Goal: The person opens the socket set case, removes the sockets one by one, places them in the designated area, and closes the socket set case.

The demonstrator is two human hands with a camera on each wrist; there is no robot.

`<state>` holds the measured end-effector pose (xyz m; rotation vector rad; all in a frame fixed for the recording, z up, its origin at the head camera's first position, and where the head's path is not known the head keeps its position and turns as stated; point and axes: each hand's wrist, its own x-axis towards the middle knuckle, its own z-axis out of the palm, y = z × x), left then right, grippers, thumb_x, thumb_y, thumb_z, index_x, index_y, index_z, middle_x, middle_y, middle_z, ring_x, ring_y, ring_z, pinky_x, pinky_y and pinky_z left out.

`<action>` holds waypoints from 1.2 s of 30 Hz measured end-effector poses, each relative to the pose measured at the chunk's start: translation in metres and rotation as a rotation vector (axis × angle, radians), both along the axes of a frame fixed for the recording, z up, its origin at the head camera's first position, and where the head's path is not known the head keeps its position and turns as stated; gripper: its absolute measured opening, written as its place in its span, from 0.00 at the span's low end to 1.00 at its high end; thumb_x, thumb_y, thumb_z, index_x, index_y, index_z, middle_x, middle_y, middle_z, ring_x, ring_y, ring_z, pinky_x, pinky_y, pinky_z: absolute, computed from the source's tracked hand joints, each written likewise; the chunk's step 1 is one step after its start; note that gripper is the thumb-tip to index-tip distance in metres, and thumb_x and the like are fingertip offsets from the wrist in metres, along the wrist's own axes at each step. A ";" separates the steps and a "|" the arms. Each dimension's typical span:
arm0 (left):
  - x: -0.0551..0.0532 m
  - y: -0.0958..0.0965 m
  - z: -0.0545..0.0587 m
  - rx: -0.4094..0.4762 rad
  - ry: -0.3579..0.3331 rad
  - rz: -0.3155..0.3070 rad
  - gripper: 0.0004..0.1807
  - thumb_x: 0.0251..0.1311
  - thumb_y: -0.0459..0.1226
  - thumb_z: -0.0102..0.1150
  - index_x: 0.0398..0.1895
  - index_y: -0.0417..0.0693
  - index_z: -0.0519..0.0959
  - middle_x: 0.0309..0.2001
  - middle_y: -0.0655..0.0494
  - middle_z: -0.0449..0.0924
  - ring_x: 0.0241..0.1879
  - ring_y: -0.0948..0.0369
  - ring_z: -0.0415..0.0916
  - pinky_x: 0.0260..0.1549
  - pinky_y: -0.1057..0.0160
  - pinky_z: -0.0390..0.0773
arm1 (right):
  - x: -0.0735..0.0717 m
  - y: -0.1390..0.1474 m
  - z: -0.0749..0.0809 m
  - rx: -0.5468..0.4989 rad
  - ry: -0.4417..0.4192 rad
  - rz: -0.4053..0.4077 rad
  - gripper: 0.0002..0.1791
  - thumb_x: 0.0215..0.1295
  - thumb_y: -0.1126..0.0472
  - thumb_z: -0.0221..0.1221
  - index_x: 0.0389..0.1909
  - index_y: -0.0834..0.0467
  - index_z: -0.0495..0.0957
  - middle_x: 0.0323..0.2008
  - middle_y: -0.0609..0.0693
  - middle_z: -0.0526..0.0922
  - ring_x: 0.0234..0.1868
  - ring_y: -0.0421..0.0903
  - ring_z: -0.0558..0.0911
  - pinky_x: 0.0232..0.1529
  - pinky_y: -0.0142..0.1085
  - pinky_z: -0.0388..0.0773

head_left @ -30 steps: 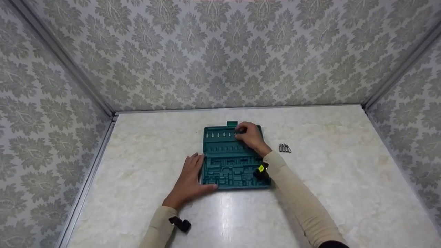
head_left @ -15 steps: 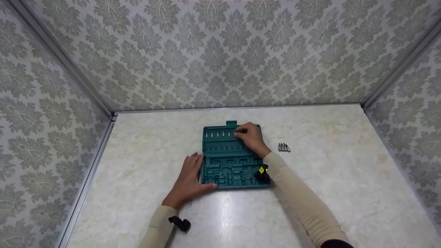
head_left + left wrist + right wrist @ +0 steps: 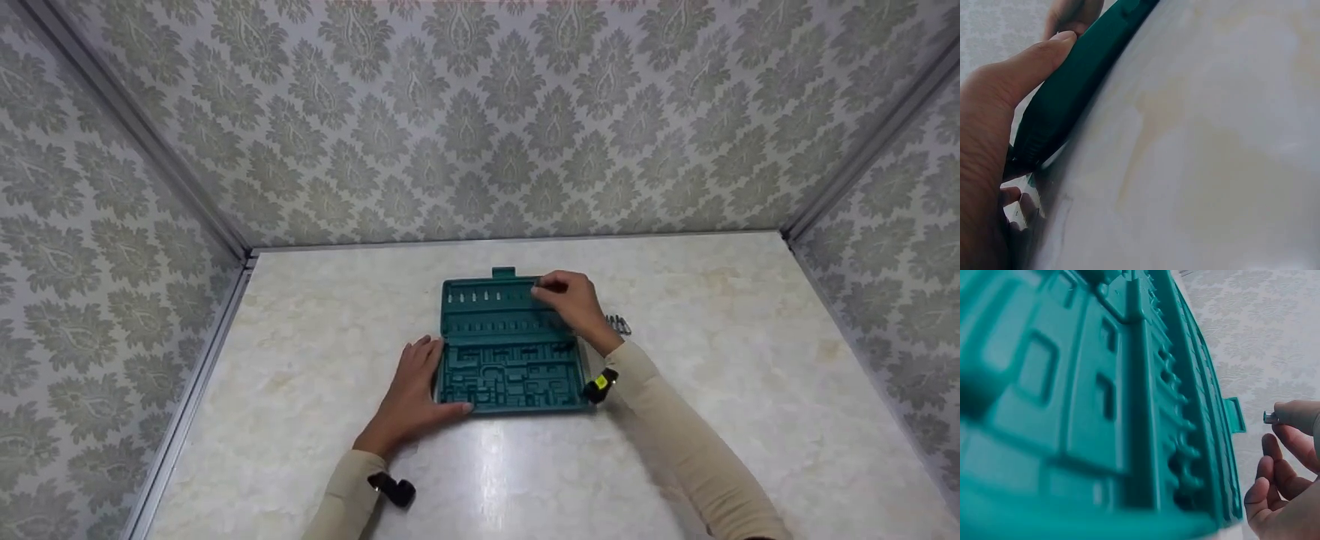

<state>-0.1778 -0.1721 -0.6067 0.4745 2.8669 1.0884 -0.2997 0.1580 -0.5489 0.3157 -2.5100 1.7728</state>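
Note:
A green plastic tool case (image 3: 517, 379) lies unfolded on the table, its moulded recesses facing up. Several small silver bits (image 3: 474, 297) stand in a row at the left of its far half. My left hand (image 3: 409, 390) rests at the near left corner, fingers straight along the side and thumb (image 3: 1044, 62) on the front edge. Above the far right part of the case, my right hand (image 3: 576, 301) pinches a small silver bit (image 3: 1270, 417) between thumb and index finger; only the bit's end shows. The right hand covers part of the far right slots.
Several more bits (image 3: 619, 325) lie on the table right of the case, partly behind the right wrist. The case's latch tab (image 3: 503, 272) sticks out at the far edge. Patterned walls (image 3: 465, 127) enclose the table (image 3: 720, 322) at the back and sides.
My right hand has shifted right along the far row, uncovering slots with no bit visible in them beside the standing bits. The left hand and the case have stayed in place.

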 end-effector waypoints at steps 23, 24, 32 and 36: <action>0.000 0.000 -0.005 0.007 0.005 -0.004 0.73 0.51 0.76 0.72 0.92 0.50 0.52 0.89 0.47 0.50 0.89 0.44 0.37 0.84 0.36 0.46 | 0.037 0.098 -0.008 0.109 0.024 -0.172 0.15 0.77 0.60 0.70 0.53 0.67 0.89 0.50 0.59 0.91 0.47 0.43 0.85 0.46 0.28 0.80; 0.000 0.000 -0.005 0.007 0.004 -0.004 0.73 0.51 0.76 0.72 0.92 0.50 0.52 0.89 0.47 0.50 0.89 0.44 0.37 0.84 0.36 0.46 | 0.038 0.102 -0.008 0.114 0.023 -0.181 0.15 0.77 0.60 0.69 0.53 0.68 0.89 0.50 0.59 0.91 0.47 0.42 0.85 0.46 0.27 0.80; -0.001 0.000 -0.006 0.000 -0.010 0.012 0.74 0.49 0.77 0.72 0.92 0.52 0.52 0.89 0.49 0.50 0.89 0.46 0.35 0.84 0.37 0.45 | 0.044 0.124 -0.023 0.103 -0.005 -0.280 0.14 0.76 0.60 0.70 0.54 0.66 0.90 0.51 0.60 0.91 0.43 0.38 0.84 0.40 0.26 0.79; 0.000 -0.001 -0.005 0.006 -0.010 0.007 0.73 0.50 0.77 0.72 0.92 0.51 0.51 0.90 0.48 0.49 0.89 0.45 0.34 0.84 0.37 0.45 | 0.047 0.130 -0.031 0.103 -0.007 -0.325 0.13 0.76 0.61 0.70 0.53 0.65 0.90 0.50 0.61 0.91 0.41 0.37 0.84 0.37 0.26 0.79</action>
